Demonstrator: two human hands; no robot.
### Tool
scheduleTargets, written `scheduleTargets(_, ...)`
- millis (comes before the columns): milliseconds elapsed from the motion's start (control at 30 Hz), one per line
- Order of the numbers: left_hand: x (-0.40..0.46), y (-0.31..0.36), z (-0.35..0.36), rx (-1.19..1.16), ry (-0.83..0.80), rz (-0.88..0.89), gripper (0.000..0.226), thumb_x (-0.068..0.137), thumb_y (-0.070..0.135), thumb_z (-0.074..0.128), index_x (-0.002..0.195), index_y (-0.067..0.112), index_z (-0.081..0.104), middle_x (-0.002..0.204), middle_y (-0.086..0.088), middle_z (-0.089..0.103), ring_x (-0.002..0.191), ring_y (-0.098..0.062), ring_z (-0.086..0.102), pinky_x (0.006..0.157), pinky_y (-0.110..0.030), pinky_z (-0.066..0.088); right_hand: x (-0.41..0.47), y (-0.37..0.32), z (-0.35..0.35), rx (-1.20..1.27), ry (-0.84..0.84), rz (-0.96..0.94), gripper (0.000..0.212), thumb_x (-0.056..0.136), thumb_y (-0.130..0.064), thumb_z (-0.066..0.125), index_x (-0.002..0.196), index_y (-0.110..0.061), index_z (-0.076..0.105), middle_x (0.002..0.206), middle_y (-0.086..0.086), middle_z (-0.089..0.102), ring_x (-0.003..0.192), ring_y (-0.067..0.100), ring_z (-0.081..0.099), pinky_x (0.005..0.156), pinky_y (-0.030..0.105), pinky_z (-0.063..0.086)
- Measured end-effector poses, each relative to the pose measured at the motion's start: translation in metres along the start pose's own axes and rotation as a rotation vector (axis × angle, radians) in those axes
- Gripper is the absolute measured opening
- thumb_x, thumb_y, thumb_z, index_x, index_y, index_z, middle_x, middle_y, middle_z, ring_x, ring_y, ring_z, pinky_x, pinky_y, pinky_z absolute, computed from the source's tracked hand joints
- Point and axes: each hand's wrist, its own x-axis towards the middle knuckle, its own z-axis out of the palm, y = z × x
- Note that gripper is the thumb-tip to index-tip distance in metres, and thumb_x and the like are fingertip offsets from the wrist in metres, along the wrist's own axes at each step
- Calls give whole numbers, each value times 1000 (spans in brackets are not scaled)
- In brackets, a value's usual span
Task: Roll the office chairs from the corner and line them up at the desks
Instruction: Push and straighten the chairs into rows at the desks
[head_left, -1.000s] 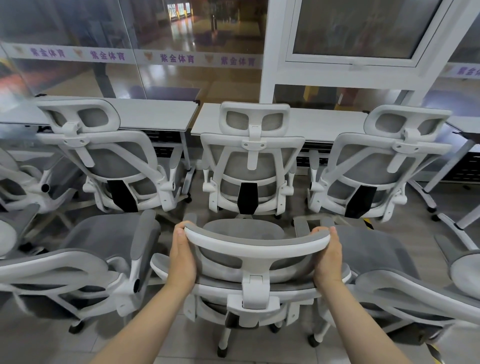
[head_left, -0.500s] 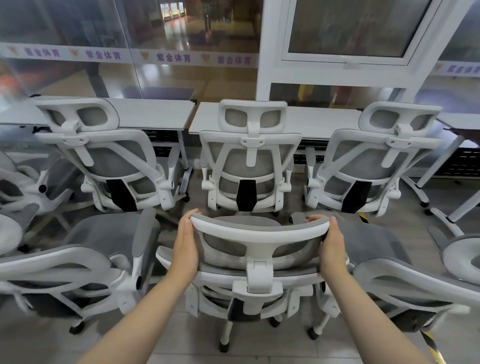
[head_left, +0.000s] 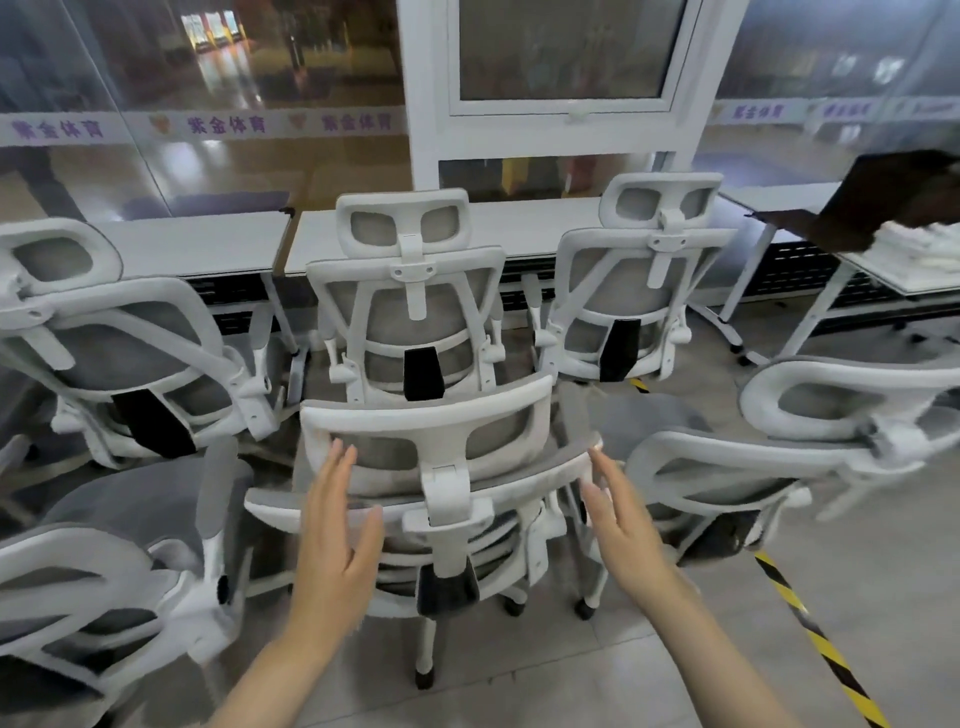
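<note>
A white-framed office chair with grey mesh (head_left: 447, 499) stands directly in front of me, its back toward me and its headrest (head_left: 426, 431) tilted. My left hand (head_left: 337, 525) hovers open just behind the left side of its back, fingers spread. My right hand (head_left: 618, 514) is open beside the right edge of the back, fingertips close to the frame. Neither hand grips anything. Three similar chairs (head_left: 415, 306) stand in a row against the white desks (head_left: 509, 228) by the glass wall.
More grey-and-white chairs crowd both sides, one at lower left (head_left: 104, 551) and one at right (head_left: 769, 457). A desk with a dark open laptop (head_left: 872, 202) stands at far right. Yellow-black floor tape (head_left: 821, 644) runs along the lower right. Bare tiled floor lies behind the chair.
Both hands have let go of the chair's headrest and pulled back, open. The chair has turned slightly and the view has swung to the right.
</note>
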Motion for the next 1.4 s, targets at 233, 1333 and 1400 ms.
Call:
scheduleTargets(233, -53, 22, 83, 148, -181, 30, 59, 91, 51, 36, 146, 28, 32, 156, 16, 21, 147, -9, 4, 118, -40, 11, -57, 50, -78, -172, 29, 0, 45, 95, -56, 39, 138, -54, 25, 140, -34, 28, 137, -2, 24, 110, 27, 28)
scheduleTargets(1333, 30, 392, 765, 362, -957, 781, 56, 76, 33, 37, 126, 14, 55, 136, -12, 53, 127, -30, 43, 105, -38, 37, -57, 342, -653, -711, 407, 679, 62, 99, -51, 35, 151, -21, 22, 158, 5, 23, 147, 23, 14, 120, 36, 10)
scheduleTargets(1400, 47, 410, 802, 371, -984, 742, 60, 79, 36, 34, 131, 14, 53, 141, -12, 48, 132, -33, 42, 107, -42, 36, -34, 358, -681, -712, 418, 680, 62, 99, -52, 35, 151, -21, 23, 158, 4, 23, 147, 22, 14, 120, 36, 11)
